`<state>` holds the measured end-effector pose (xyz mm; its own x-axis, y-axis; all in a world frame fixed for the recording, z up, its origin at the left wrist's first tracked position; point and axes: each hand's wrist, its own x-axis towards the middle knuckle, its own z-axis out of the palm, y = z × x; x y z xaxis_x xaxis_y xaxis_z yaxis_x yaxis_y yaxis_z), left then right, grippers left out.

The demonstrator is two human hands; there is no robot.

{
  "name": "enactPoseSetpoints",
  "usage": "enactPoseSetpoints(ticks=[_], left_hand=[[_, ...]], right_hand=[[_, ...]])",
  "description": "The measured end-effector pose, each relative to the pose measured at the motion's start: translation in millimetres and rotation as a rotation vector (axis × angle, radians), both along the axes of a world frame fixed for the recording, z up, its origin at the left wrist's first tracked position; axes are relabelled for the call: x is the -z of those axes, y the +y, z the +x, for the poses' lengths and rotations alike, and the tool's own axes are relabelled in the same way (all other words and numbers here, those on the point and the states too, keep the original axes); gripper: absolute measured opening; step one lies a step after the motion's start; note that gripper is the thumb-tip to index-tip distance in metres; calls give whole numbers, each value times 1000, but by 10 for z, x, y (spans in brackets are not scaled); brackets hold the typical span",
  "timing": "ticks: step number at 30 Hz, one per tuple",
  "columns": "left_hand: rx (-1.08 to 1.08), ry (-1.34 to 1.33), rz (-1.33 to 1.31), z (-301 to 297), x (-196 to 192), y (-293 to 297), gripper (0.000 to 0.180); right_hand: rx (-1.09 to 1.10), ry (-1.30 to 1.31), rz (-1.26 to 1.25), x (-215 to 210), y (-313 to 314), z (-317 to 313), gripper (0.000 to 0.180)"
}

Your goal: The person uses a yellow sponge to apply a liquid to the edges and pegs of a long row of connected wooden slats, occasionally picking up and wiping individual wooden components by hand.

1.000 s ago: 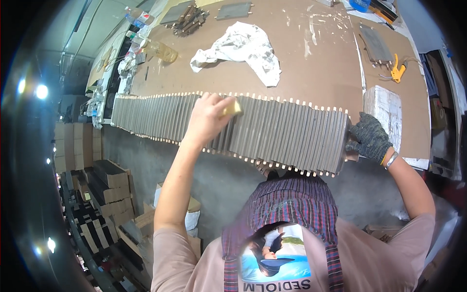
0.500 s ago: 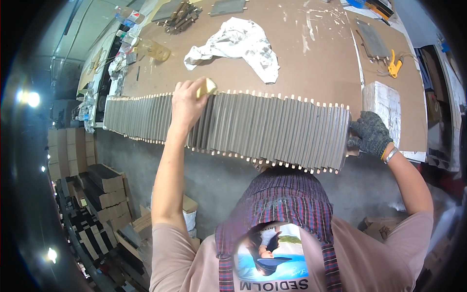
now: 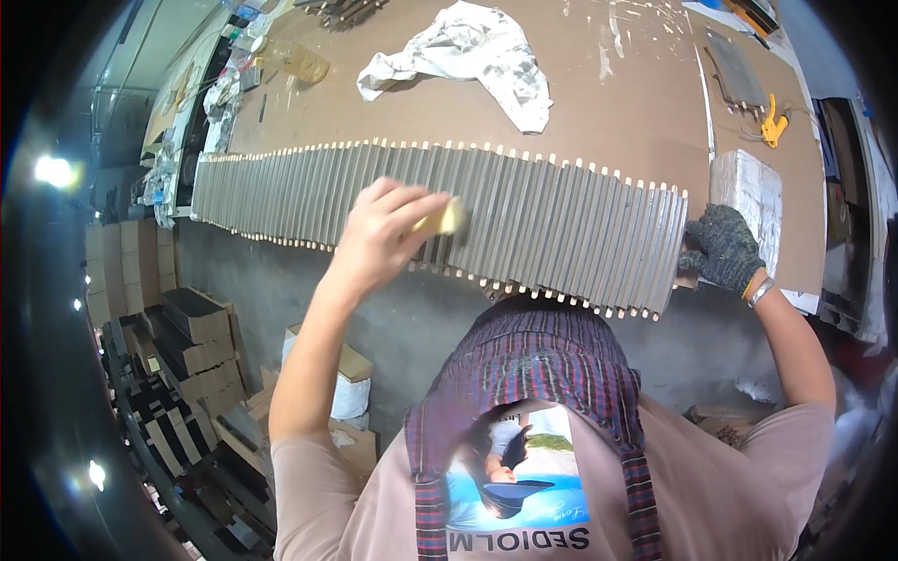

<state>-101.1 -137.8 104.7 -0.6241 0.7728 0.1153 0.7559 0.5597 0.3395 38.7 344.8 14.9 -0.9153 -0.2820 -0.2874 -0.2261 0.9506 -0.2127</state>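
Note:
A long row of thin grey slats [image 3: 552, 224], packed side by side with pale peg-like ends sticking out, runs along the near edge of the table. My bare left hand [image 3: 379, 234] pinches a small yellow sponge [image 3: 441, 219] over the middle of the row; the sponge is slightly blurred and seems to touch the slats. At the row's right end, my right hand [image 3: 723, 248] wears a dark knitted glove. Its fingers are curled against the last slats, and the fingertips are partly hidden.
A crumpled white cloth [image 3: 468, 58] lies on the brown tabletop [image 3: 617, 112] beyond the row. On the right are a white-smeared block [image 3: 748, 201], a yellow air gun [image 3: 773, 123] and a grey panel [image 3: 734, 70]. A bottle [image 3: 299, 62] lies far left; stacked boxes [image 3: 192, 327] stand below.
My left hand has moved the sponge right and nearer, from the row's far edge onto the middle of the slats. My right hand stays at the right end. The whole view has shifted slightly.

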Motion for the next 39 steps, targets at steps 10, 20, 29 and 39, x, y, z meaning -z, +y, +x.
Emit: enactPoseSetpoints(ticks=[10,20,29,39], left_hand=[[93,-212,-202,284,-183,-293,51],[193,-264,-260,386,-92,-196,46],[78,-152,-55,337,126,271,43],[4,23,173,539,225,853,47]], right_hand=[[6,-50,35,-114,-60,-20,35],[-7,-21,25,-93,-33,-33,33],[20,-41,23,-188,-110,-60,30],[-17,39,11,-59,-39,-30,32]])
